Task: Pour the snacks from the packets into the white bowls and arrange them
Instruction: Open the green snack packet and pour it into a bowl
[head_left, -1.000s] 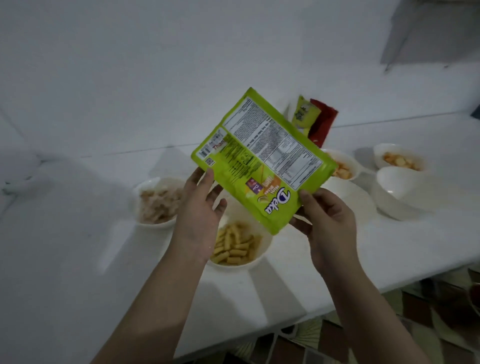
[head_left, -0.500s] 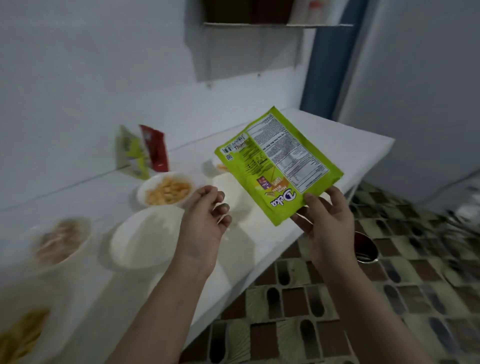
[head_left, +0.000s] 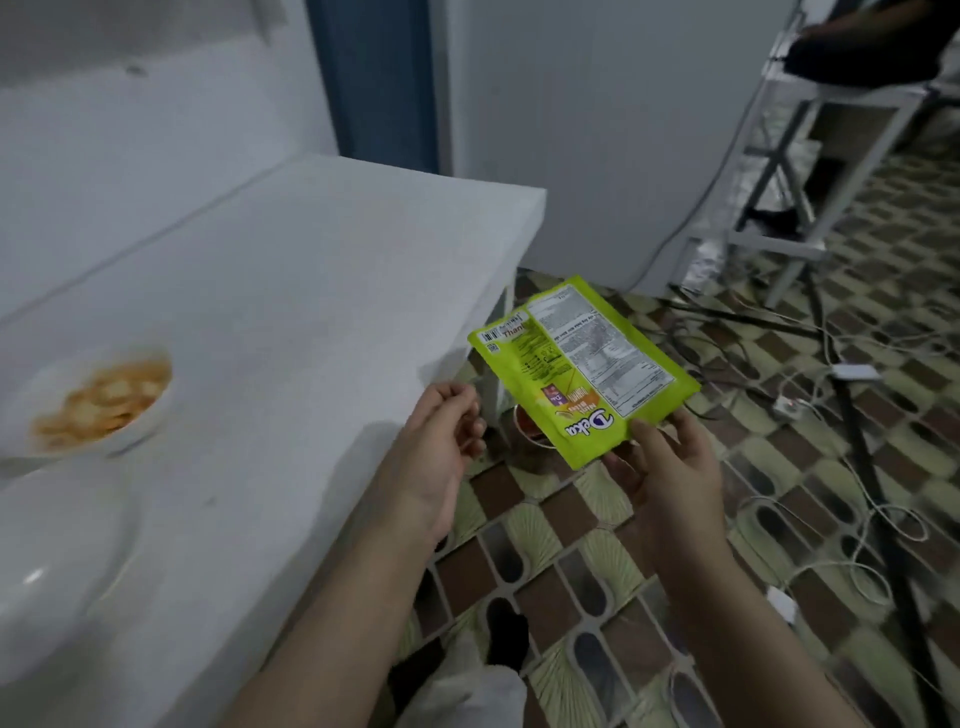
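Right hand (head_left: 670, 467) pinches the packet (head_left: 582, 371) by its lower edge, held past the table (head_left: 322, 291) corner, above the floor. Left hand (head_left: 436, 441) loose, grasping nothing. Packet looks flat, likely emptied: drop it clear of the table, away from the bowl (head_left: 93, 405).

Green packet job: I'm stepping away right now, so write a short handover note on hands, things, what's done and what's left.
Right hand pinches the green packet by its lower edge, out past the table end, above the floor.
Left hand holds nothing, fingers loosely curled.
Filled bowl of orange snacks and an empty white bowl sit on the table, far left.
Done: at least one bowl filled.
Left: whether this packet is emptied cannot be told; fill the empty bowl, arrange.
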